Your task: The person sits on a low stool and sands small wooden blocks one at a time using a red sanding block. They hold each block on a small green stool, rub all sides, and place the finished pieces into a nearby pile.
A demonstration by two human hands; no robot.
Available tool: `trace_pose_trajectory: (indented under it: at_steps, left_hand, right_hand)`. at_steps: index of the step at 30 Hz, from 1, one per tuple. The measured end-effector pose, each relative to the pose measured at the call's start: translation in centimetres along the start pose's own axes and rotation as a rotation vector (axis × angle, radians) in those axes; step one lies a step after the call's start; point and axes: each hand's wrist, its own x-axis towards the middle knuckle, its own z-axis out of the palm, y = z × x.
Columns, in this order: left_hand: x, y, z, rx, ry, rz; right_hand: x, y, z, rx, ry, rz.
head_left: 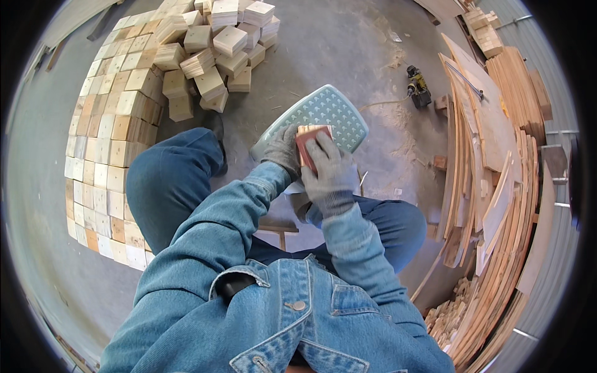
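Note:
A small plywood block (305, 129) is at the near part of a pale blue-green plastic stool (339, 115) with a studded top. My left hand (283, 150), in a grey knit glove, is closed on the block's left side. A reddish-brown piece of sandpaper (303, 149) lies against the block's face. My right hand (328, 169), gloved alike, has its fingers bent over the sandpaper and presses it to the block. Both palms and the block's underside are hidden.
Stacked wooden blocks (112, 149) form a wide bank at left, with a loose heap (217, 53) at its far end. A yellow-black cordless drill (418, 87) rests on the grey floor. Long boards (491, 205) lean along the right. My bent knees flank the stool.

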Motion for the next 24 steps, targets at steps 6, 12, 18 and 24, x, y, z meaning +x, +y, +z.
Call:
trace_pose_trajectory:
  at_steps: [6,12,18,24]
  left_hand:
    - [0.2,4.4,-3.8,0.081,-0.163,-0.099]
    - [0.1,3.2,-4.0,0.021,-0.161,-0.059]
    - [0.0,2.1,-1.7,-0.073,-0.122,-0.054]
    - [-0.1,1.5,-1.0,-0.021,-0.097,-0.037]
  right_hand:
    - [8.3,2.5,2.8,-0.143,0.081,0.084]
    - [3.3,1.1,0.3,-0.066,0.004,0.065]
    - [-6.1,1.0,-1.8,-0.013,0.019,-0.064]
    - [-2.0,2.1,-1.4,0.003,0.056,-0.060]
